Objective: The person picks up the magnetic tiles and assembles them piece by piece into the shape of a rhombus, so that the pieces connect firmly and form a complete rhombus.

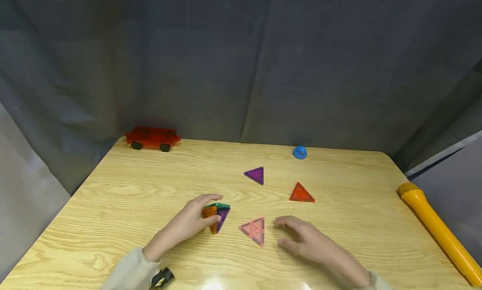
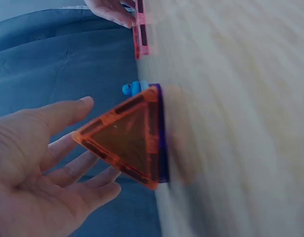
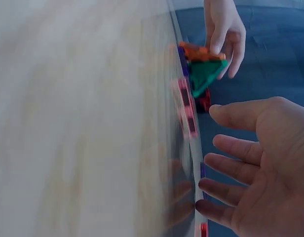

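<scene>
Three translucent triangle tiles lean together at the table's centre-left: an orange tile (image 2: 123, 138) and a green tile (image 3: 205, 75) stand up from a purple tile (image 1: 223, 216) at the base. Around them curves my left hand (image 1: 193, 219), its thumb and fingers spread and relaxed by the tiles' top, not gripping. A pink triangle tile (image 1: 255, 231) lies flat to the right of this group. My right hand (image 1: 310, 242) hovers just right of the pink tile, fingers loosely extended and thumb apart, with nothing held.
Farther back lie a second purple triangle tile (image 1: 257, 175) and a red triangle tile (image 1: 301, 193). A blue toy duck (image 1: 300, 152) and a red toy wagon (image 1: 152, 137) stand near the back edge. A yellow stick (image 1: 440, 229) lies along the right edge. A dark curtain (image 1: 248, 64) hangs behind.
</scene>
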`<move>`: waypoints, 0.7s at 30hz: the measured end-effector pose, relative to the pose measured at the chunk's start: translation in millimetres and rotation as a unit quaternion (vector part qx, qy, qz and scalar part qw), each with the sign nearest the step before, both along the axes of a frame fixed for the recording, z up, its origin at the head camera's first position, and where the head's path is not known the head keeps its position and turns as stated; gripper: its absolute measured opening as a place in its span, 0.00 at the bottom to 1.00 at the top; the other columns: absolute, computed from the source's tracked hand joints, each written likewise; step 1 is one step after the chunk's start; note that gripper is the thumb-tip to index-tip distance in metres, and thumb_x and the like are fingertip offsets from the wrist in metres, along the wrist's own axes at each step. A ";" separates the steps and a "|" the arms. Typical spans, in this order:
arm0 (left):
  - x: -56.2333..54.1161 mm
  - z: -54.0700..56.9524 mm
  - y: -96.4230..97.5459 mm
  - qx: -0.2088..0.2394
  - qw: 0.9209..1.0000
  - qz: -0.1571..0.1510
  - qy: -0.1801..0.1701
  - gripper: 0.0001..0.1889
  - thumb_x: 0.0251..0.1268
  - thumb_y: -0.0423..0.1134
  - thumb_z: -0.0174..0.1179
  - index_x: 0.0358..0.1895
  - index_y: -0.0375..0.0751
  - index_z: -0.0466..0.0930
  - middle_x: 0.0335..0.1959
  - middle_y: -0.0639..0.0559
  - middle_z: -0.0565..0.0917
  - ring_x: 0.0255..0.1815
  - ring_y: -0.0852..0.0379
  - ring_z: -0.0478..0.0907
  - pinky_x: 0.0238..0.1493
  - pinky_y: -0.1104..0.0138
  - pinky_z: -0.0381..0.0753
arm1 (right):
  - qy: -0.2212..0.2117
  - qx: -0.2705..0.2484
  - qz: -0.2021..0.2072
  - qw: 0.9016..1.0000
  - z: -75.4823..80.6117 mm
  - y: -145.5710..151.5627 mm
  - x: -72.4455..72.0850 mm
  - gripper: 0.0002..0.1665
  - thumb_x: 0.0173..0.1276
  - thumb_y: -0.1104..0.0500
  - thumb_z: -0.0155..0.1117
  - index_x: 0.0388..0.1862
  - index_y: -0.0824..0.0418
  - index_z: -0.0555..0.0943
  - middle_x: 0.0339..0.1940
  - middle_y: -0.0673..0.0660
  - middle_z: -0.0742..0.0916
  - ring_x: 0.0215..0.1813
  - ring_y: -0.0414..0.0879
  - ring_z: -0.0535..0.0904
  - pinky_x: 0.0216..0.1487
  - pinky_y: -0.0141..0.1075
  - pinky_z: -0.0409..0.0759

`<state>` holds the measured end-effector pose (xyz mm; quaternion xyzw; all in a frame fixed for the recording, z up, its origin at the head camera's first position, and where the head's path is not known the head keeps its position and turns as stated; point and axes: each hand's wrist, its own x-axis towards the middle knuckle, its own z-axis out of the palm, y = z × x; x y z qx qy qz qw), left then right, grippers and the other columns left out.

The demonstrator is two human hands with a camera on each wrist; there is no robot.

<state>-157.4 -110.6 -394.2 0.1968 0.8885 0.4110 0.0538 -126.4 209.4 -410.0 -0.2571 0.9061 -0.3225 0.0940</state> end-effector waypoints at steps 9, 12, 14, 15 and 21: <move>14.4 16.0 16.0 0.032 0.992 -0.060 0.111 0.21 0.62 0.30 0.62 0.59 0.36 0.74 0.58 0.42 0.76 0.59 0.44 0.74 0.55 0.57 0.76 | 0.042 0.010 -0.050 0.998 -1.6 18.9 -11.5 0.28 0.67 0.52 0.63 0.62 0.62 0.72 0.63 0.61 0.76 0.63 0.61 0.71 0.60 0.55 0.70; 19.8 15.6 24.4 0.041 0.984 -0.093 0.148 0.20 0.62 0.30 0.61 0.58 0.35 0.75 0.57 0.42 0.77 0.59 0.45 0.75 0.55 0.59 0.77 | 0.059 0.013 -0.060 0.996 -2.3 25.1 -15.4 0.28 0.66 0.54 0.64 0.61 0.64 0.72 0.64 0.64 0.75 0.63 0.64 0.70 0.59 0.57 0.70; 23.5 14.2 31.5 0.035 0.981 -0.115 0.153 0.19 0.62 0.31 0.61 0.57 0.34 0.75 0.57 0.42 0.77 0.60 0.47 0.74 0.57 0.61 0.76 | 0.060 0.010 -0.069 0.996 -2.9 29.3 -18.6 0.28 0.65 0.56 0.65 0.61 0.66 0.72 0.65 0.66 0.74 0.64 0.65 0.69 0.59 0.58 0.70; 25.5 13.5 35.3 0.029 0.981 -0.126 0.147 0.19 0.63 0.31 0.61 0.58 0.34 0.75 0.57 0.43 0.77 0.60 0.48 0.74 0.58 0.61 0.75 | 0.060 0.010 -0.073 0.995 -3.2 31.6 -20.4 0.29 0.65 0.56 0.65 0.62 0.67 0.71 0.65 0.66 0.73 0.64 0.66 0.68 0.59 0.59 0.70; 35.6 8.0 56.3 -0.035 0.981 -0.178 0.069 0.22 0.67 0.37 0.58 0.63 0.36 0.72 0.63 0.45 0.74 0.65 0.52 0.69 0.63 0.62 0.70 | 0.064 0.018 -0.094 0.993 -5.6 42.4 -30.7 0.30 0.65 0.59 0.64 0.64 0.69 0.69 0.65 0.70 0.71 0.66 0.70 0.64 0.60 0.64 0.65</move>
